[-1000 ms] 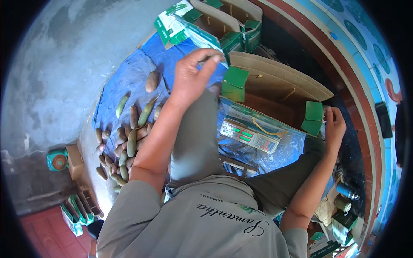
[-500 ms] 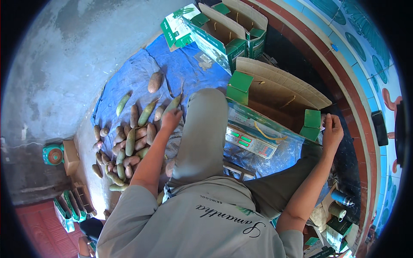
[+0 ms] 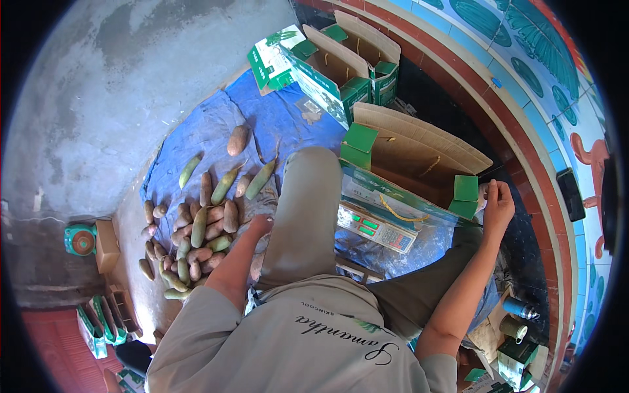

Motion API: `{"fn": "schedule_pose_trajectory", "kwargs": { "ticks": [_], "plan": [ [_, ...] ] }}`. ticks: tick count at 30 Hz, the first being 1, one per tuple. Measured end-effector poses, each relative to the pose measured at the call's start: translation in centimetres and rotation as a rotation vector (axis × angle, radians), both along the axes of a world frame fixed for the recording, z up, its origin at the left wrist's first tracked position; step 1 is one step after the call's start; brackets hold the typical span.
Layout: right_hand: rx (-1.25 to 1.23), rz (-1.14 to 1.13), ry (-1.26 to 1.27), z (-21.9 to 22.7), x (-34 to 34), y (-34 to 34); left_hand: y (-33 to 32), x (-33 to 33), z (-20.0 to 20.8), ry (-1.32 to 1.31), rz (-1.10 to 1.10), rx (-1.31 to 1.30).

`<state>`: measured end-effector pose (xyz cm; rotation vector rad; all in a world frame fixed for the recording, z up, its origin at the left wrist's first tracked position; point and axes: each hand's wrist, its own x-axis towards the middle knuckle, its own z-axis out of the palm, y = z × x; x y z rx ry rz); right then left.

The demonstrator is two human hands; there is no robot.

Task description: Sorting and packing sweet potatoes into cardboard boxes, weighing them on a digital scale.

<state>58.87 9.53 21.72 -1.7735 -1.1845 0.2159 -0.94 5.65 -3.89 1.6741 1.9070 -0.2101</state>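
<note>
My left hand [image 3: 261, 224] hovers at the right edge of a pile of reddish-brown sweet potatoes [image 3: 230, 216], beside my knee; its fingers are hard to make out. Just beyond it lies a long green radish [image 3: 261, 179]. Beside the right end of an open cardboard box [image 3: 419, 135], my right hand [image 3: 499, 202] has its fingers curled together at a pale thing [image 3: 483, 194] by the green end flap [image 3: 466, 188]. What that thing is cannot be seen. The box rests over a digital scale [image 3: 377, 229] with lit green displays. A yellow rope handle [image 3: 396, 208] hangs on its near side.
A blue tarp [image 3: 196, 137] lies under the produce. More green and white boxes [image 3: 321, 72] stand at the far side. A small fan [image 3: 80, 240] sits by the left wall. At the lower right are a blue flask [image 3: 519, 308] and a tin can [image 3: 513, 327].
My left hand has drawn back toward me from the green radish, which stays on the tarp. My right hand remains by the box's right end. The whole view has shifted slightly.
</note>
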Motion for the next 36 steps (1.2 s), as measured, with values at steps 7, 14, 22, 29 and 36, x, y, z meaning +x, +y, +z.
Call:
{"fn": "schedule_pose_trajectory", "kwargs": {
  "ticks": [7,14,22,29,36],
  "plan": [
    [0.011,-0.017,0.033,0.6,0.2,-0.8,0.1,2.5,3.8,0.009,-0.061,0.016],
    [0.049,-0.014,0.057,0.2,0.7,-0.9,-0.1,0.6,0.9,-0.104,0.021,0.042],
    [0.104,0.030,0.113,-0.2,-0.1,0.0,-1.9,-2.9,-4.8,-0.070,0.100,0.140],
    [0.110,0.008,0.114,-0.4,0.4,-0.6,-2.2,-1.2,-1.1,0.003,0.006,0.073],
    [0.079,0.007,0.105,-0.4,0.1,-0.6,-1.9,-0.3,-0.4,-0.026,0.073,-0.002]
  ]
}}
